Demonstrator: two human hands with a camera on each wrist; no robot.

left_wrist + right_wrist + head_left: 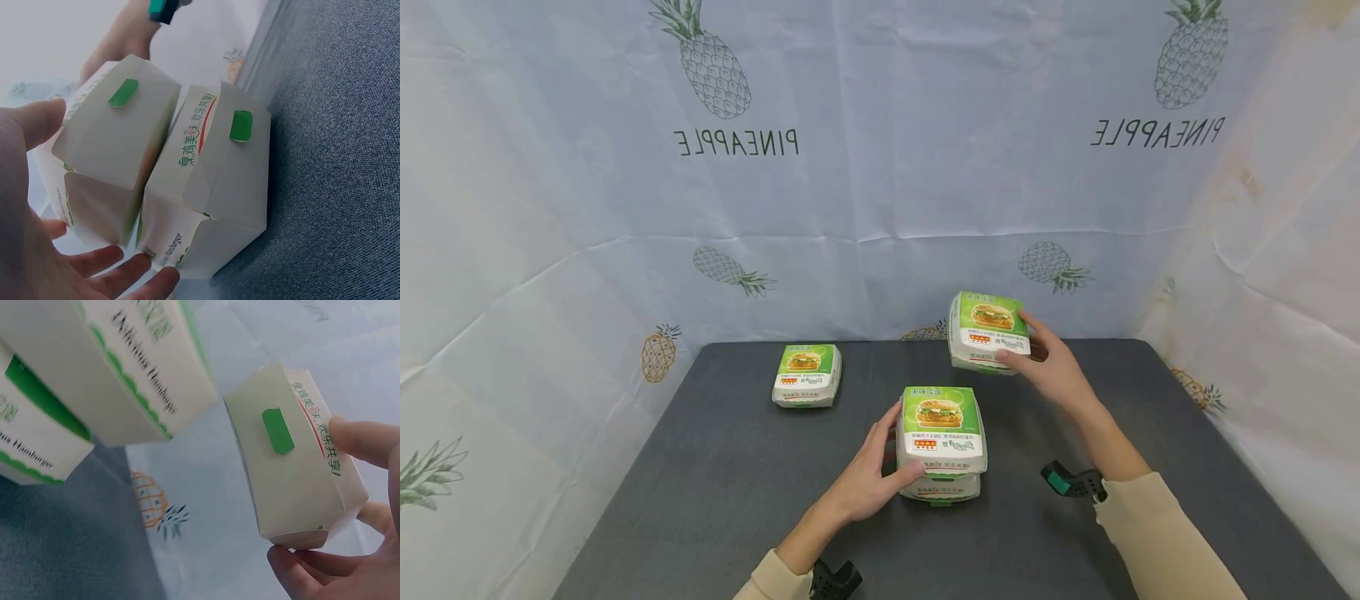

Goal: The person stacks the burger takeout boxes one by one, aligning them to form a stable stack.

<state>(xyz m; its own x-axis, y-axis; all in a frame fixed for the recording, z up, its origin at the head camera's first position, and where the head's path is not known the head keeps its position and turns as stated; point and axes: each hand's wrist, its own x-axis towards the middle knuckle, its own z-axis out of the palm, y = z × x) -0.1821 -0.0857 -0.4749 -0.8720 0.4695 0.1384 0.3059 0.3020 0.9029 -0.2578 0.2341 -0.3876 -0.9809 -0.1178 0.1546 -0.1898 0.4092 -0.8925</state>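
My right hand (1060, 371) holds a green-and-white burger box (988, 329) by its right side, thumb at the front and fingers behind. In the right wrist view this box (294, 462) is raised, its green tab facing the camera. Two more such boxes are stacked before me: an upper box (942, 421) and, mostly covered by it, a lower box (940, 488). My left hand (868, 479) is at the left side of the stack, thumb near the upper box's front corner. Its fingers (134, 275) extend loosely alongside both boxes in the left wrist view.
Another burger box (807, 377) lies apart at the back left of the dark table (722, 492). White cloth (880, 183) with pineapple prints hangs behind the table and along both sides. Black bands (1075, 483) are on the wrists.
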